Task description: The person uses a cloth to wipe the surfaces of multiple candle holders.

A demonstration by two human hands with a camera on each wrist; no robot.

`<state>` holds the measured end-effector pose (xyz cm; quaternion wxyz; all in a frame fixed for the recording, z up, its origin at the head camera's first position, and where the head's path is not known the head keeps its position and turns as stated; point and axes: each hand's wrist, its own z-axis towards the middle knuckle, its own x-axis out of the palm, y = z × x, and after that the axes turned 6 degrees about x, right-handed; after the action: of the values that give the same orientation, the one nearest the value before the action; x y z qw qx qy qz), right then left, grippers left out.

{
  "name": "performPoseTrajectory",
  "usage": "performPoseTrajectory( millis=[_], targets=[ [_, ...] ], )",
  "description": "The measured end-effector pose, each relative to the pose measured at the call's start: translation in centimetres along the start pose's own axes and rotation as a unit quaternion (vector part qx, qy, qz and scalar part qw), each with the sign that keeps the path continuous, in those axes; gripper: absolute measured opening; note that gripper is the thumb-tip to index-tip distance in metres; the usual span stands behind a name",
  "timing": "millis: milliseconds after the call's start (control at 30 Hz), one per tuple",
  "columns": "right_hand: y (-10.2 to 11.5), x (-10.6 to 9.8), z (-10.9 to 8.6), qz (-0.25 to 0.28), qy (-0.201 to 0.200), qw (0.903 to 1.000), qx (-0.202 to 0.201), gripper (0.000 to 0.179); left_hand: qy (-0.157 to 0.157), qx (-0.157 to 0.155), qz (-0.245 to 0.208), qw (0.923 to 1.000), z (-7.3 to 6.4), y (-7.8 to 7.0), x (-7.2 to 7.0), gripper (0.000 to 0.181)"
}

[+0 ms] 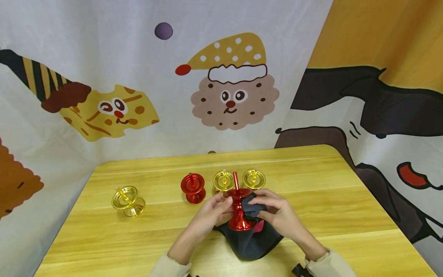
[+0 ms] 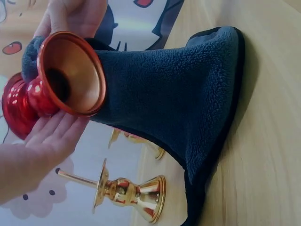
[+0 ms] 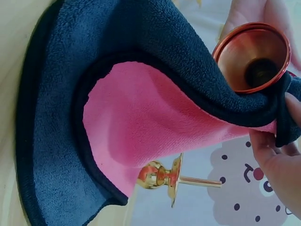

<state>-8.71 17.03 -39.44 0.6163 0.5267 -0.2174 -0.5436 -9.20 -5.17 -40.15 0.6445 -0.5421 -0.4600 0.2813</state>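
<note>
My left hand [image 1: 212, 212] holds a shiny red candle holder [image 1: 239, 224] upright above the table, gripping it from the left side. It has a wide dish, a thin red spike on top and a flared base, whose hollow underside [image 2: 82, 87] shows in the left wrist view. With bent fingers my right hand [image 1: 279, 211] pinches a dark blue-grey cloth [image 1: 246, 246] against the holder's right side, below the dish. The rest of the cloth hangs down to the table; its pink reverse side [image 3: 134, 110] shows in the right wrist view.
Another red candle holder [image 1: 194, 188] stands behind my left hand. Two gold ones [image 1: 223, 180] [image 1: 254, 179] stand at the back, partly hidden by the held holder and my right hand. A third gold holder [image 1: 134, 208] is at the left of the wooden table [image 1: 104, 246].
</note>
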Motion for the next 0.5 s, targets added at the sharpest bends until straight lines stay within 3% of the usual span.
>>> performPoseTrajectory(
  millis=[133, 300, 500],
  targets=[
    [-0.1, 0.1, 0.0, -0.049, -0.009, 0.9987, -0.01, 0.041, -0.029, -0.004, 0.006, 0.9995, 0.2, -0.2, 0.2, 0.056],
    [-0.2, -0.1, -0.1, -0.065, -0.007, 0.9977, -0.018, 0.046, -0.024, -0.021, 0.009, 0.9995, -0.1, -0.7, -0.1, 0.07],
    [-0.5, -1.9, -0.4, -0.067, -0.002, 0.9977, -0.006, 0.038, -0.044, 0.004, 0.059, 0.9973, -1.4, -1.9, -1.7, 0.066]
  ],
)
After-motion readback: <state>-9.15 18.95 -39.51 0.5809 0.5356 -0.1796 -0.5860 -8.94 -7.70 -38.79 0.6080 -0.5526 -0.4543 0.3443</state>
